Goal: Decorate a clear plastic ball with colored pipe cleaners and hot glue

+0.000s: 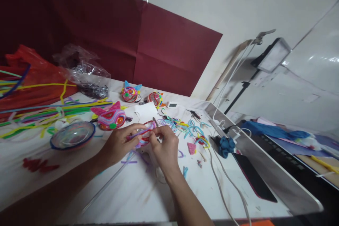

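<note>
Between my hands is a small rounded piece (pixel 145 138) edged with red and purple pipe cleaner, partly covered by my fingers. My left hand (pixel 120 144) pinches a purple pipe cleaner (pixel 137 133) lying along its upper side. With thumb and fingertips together, my right hand (pixel 165 144) grips the right edge of the same piece. Just left of my hands sits a pink-eared animal head (pixel 112 117) made of coiled pipe cleaners. Purple snippets (pixel 129 162) lie under my left hand.
Left are a clear bowl (pixel 72 136) with a blue rim, bundled pipe cleaners (pixel 76 110) and a red bag (pixel 39 74). Two more animal heads (pixel 130 92) stand behind. Right are coiled scraps (pixel 192 129), a white cable (pixel 219 183), a blue scrunchie (pixel 226 146) and a phone (pixel 254 176).
</note>
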The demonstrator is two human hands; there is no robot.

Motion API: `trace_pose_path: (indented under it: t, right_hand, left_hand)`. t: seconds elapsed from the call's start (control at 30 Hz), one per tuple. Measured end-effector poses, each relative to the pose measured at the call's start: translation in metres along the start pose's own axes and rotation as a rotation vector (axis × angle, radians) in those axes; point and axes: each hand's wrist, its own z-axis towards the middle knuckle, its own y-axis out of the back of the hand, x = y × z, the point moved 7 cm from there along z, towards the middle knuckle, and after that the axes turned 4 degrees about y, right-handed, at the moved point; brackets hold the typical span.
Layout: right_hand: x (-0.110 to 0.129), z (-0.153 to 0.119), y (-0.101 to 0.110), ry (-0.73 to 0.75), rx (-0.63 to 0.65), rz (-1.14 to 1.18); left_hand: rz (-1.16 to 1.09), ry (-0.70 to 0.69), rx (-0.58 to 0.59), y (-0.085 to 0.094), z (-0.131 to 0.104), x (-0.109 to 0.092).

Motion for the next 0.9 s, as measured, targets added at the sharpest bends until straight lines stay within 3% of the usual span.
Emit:
trace_pose_path:
  t: [0.13, 0.33, 0.53, 0.73, 0.9]
  right_hand:
    - [0.002, 0.004, 0.000, -0.033, 0.044, 0.005]
    - [0.003, 0.006, -0.001, -0.069, 0.078, -0.017]
    - [-0.002, 0.007, -0.002, -0.264, 0.114, 0.005]
    - [-0.020, 0.009, -0.009, -0.479, 0.159, 0.084]
    - [-0.021, 0.004, -0.014, -0.462, 0.167, 0.225]
  left_hand:
    - [0.092, -0.153, -0.054, 0.002, -0.004, -0.019]
    - [0.161, -0.194, -0.054, 0.001, -0.007, -0.028]
    - [0.225, -0.364, -0.072, 0.001, -0.011, -0.036]
    - [0.269, -0.479, -0.121, 0.001, -0.011, -0.033]
    - [0.247, -0.438, -0.138, 0.003, -0.007, -0.027]
